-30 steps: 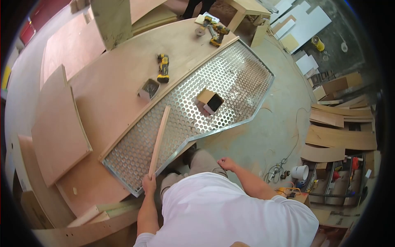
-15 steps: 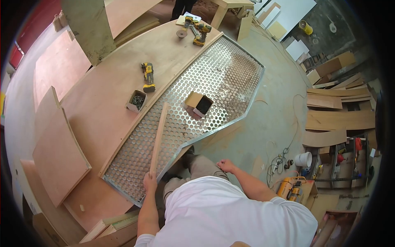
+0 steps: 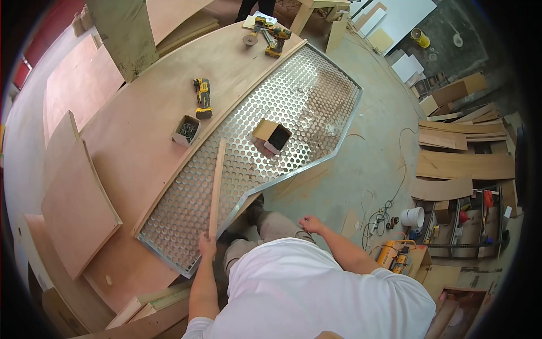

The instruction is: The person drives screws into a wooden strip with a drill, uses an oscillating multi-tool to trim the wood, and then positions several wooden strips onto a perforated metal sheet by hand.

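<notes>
My left hand (image 3: 207, 244) is closed round the near end of a narrow wooden strip (image 3: 217, 183). That strip reaches forward over a perforated metal panel (image 3: 192, 195) with a straight metal rim. Beside my right thigh is my right hand (image 3: 309, 224), its fingers curled in; whether anything is in them is hidden. An open cardboard box (image 3: 271, 134) with dark contents sits on the panel. Left of the panel, a small box of screws (image 3: 187, 130) and a yellow-and-black power tool (image 3: 202, 98) rest on the curved plywood surface (image 3: 141, 135).
Two more power tools (image 3: 275, 42) lie at the far end, near a standing person's legs (image 3: 255, 10). Curved plywood pieces (image 3: 79, 195) lie to the left. On the right are a yellow compressor (image 3: 387, 254), a cable (image 3: 379, 220), a white bucket (image 3: 414, 217) and stacked boards (image 3: 466, 164).
The wooden strip has swung slightly, its far end shifting left, with my left hand still on it. The whole view has shifted a little. My right hand stays beside my thigh.
</notes>
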Tool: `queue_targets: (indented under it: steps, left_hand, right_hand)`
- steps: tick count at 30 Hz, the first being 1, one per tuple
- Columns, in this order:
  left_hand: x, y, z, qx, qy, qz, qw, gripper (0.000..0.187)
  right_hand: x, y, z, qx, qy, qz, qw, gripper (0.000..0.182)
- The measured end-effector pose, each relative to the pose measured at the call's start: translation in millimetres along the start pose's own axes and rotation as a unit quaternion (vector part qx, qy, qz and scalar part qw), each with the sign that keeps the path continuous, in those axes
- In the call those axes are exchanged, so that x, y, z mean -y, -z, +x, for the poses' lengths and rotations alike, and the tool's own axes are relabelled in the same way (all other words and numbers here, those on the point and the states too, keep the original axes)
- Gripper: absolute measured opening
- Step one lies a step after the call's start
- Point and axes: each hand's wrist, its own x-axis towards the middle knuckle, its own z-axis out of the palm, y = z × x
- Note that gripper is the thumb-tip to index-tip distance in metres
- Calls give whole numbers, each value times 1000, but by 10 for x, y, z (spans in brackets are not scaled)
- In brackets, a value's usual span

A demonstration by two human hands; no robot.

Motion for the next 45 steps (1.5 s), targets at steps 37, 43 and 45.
queue_targets:
  steps: [37,43,45]
  left_hand:
    - [357,169,53,58,13,148,987,51]
    - [330,149,64,54,9,174,983,49]
    - [272,132,51,45,18,169,984,48]
  right_hand:
    - [177,-118,-128,-36,56,-79,995,47]
    - [97,-120,-71,-55,73,-87,992,45]
    - [48,-91,-39,-64,72,-91,991,45]
